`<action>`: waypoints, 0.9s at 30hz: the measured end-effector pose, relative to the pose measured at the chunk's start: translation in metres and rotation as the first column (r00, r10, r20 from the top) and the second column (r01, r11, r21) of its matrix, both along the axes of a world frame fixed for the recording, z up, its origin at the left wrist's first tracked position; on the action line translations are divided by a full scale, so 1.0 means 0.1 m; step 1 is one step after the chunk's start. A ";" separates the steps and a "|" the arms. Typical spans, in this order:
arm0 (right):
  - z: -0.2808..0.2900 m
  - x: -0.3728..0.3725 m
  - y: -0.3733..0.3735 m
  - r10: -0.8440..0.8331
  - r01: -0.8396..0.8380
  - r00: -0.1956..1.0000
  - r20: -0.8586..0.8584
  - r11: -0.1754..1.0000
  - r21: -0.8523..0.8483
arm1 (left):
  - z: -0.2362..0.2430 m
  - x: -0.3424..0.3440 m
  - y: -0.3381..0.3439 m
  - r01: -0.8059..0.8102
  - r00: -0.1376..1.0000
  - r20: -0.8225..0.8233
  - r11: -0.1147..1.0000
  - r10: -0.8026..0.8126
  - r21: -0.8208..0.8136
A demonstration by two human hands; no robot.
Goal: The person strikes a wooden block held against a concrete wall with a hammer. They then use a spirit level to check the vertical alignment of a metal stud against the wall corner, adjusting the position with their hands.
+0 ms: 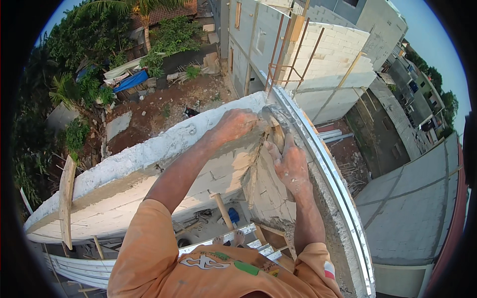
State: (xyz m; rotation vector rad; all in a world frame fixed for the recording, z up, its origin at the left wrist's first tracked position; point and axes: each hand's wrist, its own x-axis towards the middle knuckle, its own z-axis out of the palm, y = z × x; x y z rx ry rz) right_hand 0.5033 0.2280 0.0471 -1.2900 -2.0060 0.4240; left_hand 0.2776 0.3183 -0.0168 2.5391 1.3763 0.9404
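Observation:
I lean over the corner of a block wall whose top is coated in rough whitish mortar. My left hand is closed at the wall top by the corner, its fingers curled down; what they grip, if anything, is hidden. Across the corner, my right hand has thumb and fingers around a short, pale wooden piece. Whether it is a tool's handle I cannot make out. Grey, wet-looking mortar lies just beyond both hands. Below them, the inner faces of the walls meet in a crumbly seam.
A long shiny metal channel runs along the right wall top. Rusty rebar stands upright beyond the corner. A plank leans over the left wall. A wooden pole rises inside; my feet are far below the wall top. Outside, the ground drops away.

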 end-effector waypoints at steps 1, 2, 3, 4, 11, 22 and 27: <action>0.01 -0.03 0.02 0.015 -0.009 0.998 0.060 0.995 -0.100 | 0.00 0.00 0.00 -0.008 1.000 0.002 1.000 0.008 0.005; 0.04 -0.04 0.00 0.022 -0.016 0.998 0.063 0.995 -0.095 | 0.00 0.02 0.00 -0.004 0.999 0.034 1.000 0.004 -0.002; 0.10 -0.03 -0.04 0.001 -0.001 1.000 -0.002 0.995 -0.095 | 0.01 0.02 0.00 0.001 0.998 0.067 1.000 -0.001 -0.008; 0.15 -0.05 -0.09 -0.020 0.012 0.997 -0.071 0.994 -0.106 | -0.01 -0.01 -0.01 -0.006 0.998 0.066 1.000 0.007 -0.013; -0.06 -0.06 -0.03 -0.012 0.012 1.000 0.022 1.000 0.003 | -0.04 -0.02 0.04 -0.014 1.000 0.021 0.999 0.015 -0.046; -0.15 -0.06 0.07 0.028 -0.030 0.998 0.052 0.999 0.032 | -0.03 0.02 0.01 -0.001 0.998 0.057 1.000 0.002 -0.013; 0.06 -0.13 -0.07 -0.027 0.025 0.998 -0.063 0.999 -0.035 | -0.08 -0.08 0.00 -0.035 0.999 -0.014 0.998 0.034 -0.060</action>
